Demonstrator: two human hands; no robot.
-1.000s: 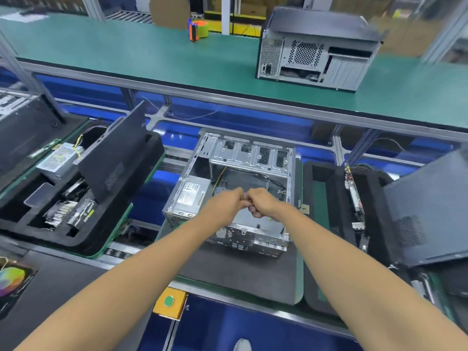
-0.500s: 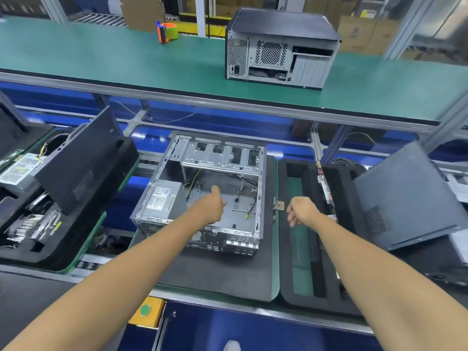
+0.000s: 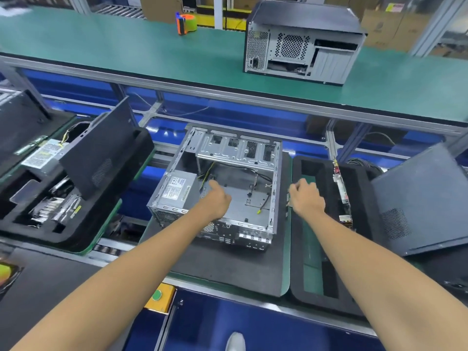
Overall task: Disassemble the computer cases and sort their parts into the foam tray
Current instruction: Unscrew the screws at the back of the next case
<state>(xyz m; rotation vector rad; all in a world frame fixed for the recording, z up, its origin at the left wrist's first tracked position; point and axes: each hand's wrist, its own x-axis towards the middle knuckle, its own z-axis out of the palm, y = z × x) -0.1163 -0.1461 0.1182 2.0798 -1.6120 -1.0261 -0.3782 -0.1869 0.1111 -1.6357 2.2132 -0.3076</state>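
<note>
Head view: open computer case on its side on a black mat on the worktop, foam tray just right of it. Left hand reaches inside the case beside the power supply, finger extended, gripping nothing. Right hand hovers over the gap between case and tray, fingers loosely curled; can't tell if it pinches anything. PSU label unreadable.

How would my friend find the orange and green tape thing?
Look at the long green shelf running across the back. Left of the closed computer case stands the tape dispenser, alone. It is the only bright orange and green thing up there.
</note>
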